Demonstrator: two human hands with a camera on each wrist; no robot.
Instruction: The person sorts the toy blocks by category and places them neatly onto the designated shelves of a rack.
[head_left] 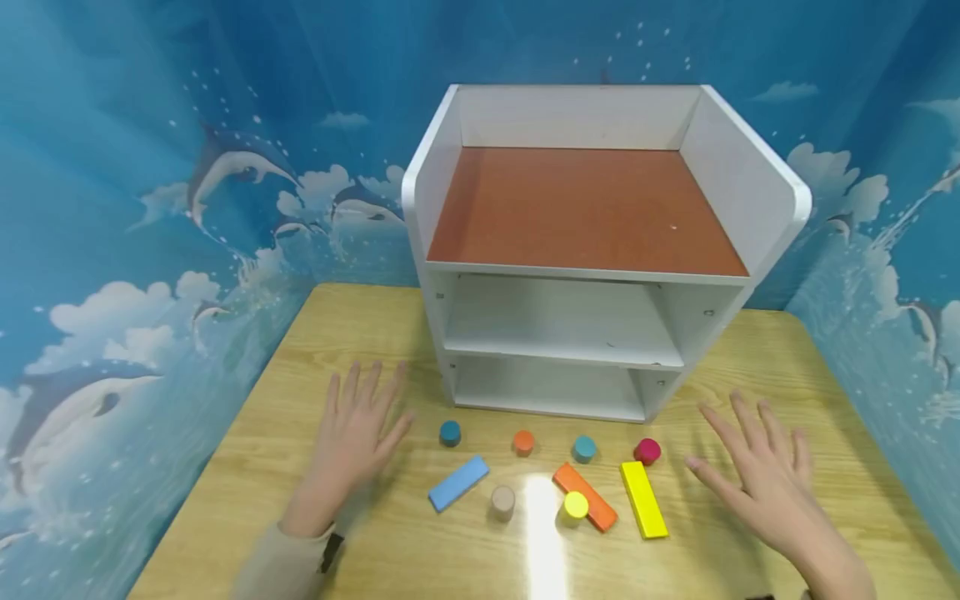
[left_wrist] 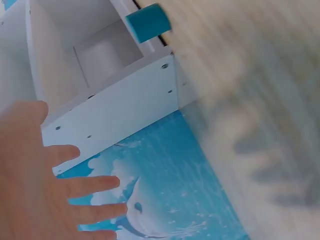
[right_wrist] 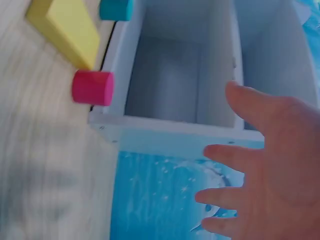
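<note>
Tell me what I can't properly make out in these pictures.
- Head view: part of the flat orange rectangular block, hidden behind the short yellow cylinder.
- Right wrist view: part of the teal cylinder, cut off by the top edge.
- Left wrist view: part of the bare left hand, cut off by the picture's edges.
- Left wrist view: the pale wooden tabletop's fine grain, lost to blur.

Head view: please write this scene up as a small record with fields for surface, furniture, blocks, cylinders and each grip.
Surface: wood-grain table
Furniture: white shelf with brown top, standing on the table
Flat blocks: blue block, orange block, yellow block
Cylinders near shelf: blue cylinder, orange cylinder, teal cylinder, red cylinder
Cylinders farther from shelf: beige cylinder, yellow cylinder
Left grip: spread fingers, holding nothing, left of the blue cylinder
Right grip: spread fingers, holding nothing, right of the red cylinder
</note>
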